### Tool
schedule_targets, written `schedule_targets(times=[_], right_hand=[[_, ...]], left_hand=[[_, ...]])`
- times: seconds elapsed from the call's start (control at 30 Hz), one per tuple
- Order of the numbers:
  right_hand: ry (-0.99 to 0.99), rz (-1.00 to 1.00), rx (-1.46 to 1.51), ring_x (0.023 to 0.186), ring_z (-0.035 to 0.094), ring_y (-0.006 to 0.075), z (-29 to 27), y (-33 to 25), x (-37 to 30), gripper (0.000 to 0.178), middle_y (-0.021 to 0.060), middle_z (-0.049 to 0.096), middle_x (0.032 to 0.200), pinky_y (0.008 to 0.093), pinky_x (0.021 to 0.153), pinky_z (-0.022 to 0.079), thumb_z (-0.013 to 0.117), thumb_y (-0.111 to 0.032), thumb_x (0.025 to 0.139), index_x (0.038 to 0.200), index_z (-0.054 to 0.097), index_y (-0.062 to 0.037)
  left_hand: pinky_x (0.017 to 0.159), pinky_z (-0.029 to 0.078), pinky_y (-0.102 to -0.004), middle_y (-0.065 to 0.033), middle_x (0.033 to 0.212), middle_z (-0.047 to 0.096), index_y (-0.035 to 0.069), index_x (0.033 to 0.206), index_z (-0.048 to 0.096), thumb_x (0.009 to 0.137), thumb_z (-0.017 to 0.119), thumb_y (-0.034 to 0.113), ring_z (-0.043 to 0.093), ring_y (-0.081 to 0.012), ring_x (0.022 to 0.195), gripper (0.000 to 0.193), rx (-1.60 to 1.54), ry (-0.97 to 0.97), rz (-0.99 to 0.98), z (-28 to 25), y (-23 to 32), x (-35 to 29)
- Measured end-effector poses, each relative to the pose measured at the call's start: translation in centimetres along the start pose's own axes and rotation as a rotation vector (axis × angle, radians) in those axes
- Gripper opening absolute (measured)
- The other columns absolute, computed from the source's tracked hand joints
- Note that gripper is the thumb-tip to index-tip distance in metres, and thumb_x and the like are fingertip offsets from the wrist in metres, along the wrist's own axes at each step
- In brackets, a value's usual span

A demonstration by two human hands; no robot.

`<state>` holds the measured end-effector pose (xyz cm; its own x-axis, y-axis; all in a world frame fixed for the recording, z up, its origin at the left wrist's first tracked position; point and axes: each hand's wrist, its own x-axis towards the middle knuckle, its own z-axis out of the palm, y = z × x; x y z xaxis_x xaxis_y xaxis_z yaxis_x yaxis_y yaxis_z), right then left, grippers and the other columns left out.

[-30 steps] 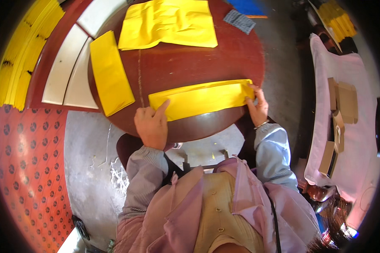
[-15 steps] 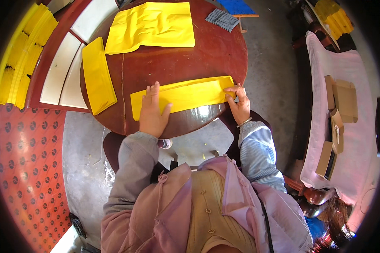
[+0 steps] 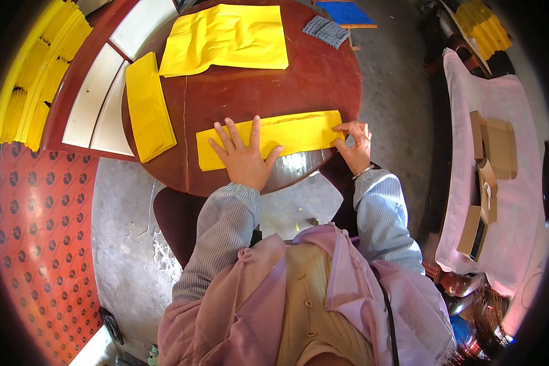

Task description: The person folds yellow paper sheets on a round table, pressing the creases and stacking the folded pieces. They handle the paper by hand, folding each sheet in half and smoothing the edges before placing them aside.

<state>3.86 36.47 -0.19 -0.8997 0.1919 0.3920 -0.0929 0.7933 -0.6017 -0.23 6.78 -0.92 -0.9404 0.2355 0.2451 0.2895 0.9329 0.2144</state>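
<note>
yellow strip [image 3: 300, 133] lies under spread left fingers [image 3: 255, 133], right fingers [image 3: 348, 127] touching, grip unclear; open boxes [image 3: 502, 149] rightward.

"How's the floor [image 3: 119, 213]?"
"Grey, bright in patches; a patterned red surface [image 3: 43, 244] at left."
"Furniture?"
"A round red table [image 3: 287, 91], white panels [image 3: 88, 97] left of it, pink cloth [image 3: 521, 213] draped at right."
</note>
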Motion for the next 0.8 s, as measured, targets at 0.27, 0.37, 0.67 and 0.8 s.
schedule_targets(times=[0.27,0.37,0.67,0.8], right_hand=[[-0.022,-0.321,-0.236,0.117,0.059,0.0306,3.5,-8.7,-0.7,0.018,0.0061,0.069,0.109,0.0562,0.112,0.036,0.080,-0.025,0.084,0.099,0.077,-0.0156],[-0.046,-0.179,-0.233,0.115,0.060,0.0299,3.1,-8.6,-1.2,0.015,0.0059,0.071,0.104,0.0566,0.111,0.037,0.079,-0.027,0.087,0.095,0.076,-0.0142],[-0.018,-0.163,-0.257,0.108,0.061,0.0276,4.3,-9.2,-1.6,0.022,0.0044,0.069,0.097,0.0520,0.104,0.040,0.084,-0.031,0.083,0.089,0.073,-0.0130],[0.047,-0.059,-0.292,0.103,0.062,0.0276,2.9,-8.3,-1.6,0.015,0.0028,0.069,0.096,0.0474,0.095,0.043,0.081,-0.024,0.083,0.090,0.073,-0.0132]], left_hand=[[0.121,0.006,-0.0814,-0.0406,0.169,0.024,0.030,0.168,0.040,0.096,0.057,0.076,0.013,-0.0623,0.159,0.087,0.024,0.067,0.005,0.9,-0.1,0.2],[0.121,0.005,-0.0809,-0.0406,0.169,0.025,0.030,0.167,0.041,0.095,0.057,0.078,0.013,-0.0621,0.159,0.088,0.006,0.064,0.003,0.9,-0.1,0.3],[0.123,0.003,-0.0793,-0.0403,0.169,0.025,0.029,0.167,0.041,0.092,0.058,0.082,0.012,-0.0613,0.159,0.094,-0.007,0.052,-0.014,0.8,0.0,0.4],[0.123,0.004,-0.0789,-0.0403,0.169,0.025,0.029,0.168,0.040,0.091,0.060,0.081,0.013,-0.0615,0.159,0.094,-0.013,0.055,-0.017,0.6,0.1,0.3]])
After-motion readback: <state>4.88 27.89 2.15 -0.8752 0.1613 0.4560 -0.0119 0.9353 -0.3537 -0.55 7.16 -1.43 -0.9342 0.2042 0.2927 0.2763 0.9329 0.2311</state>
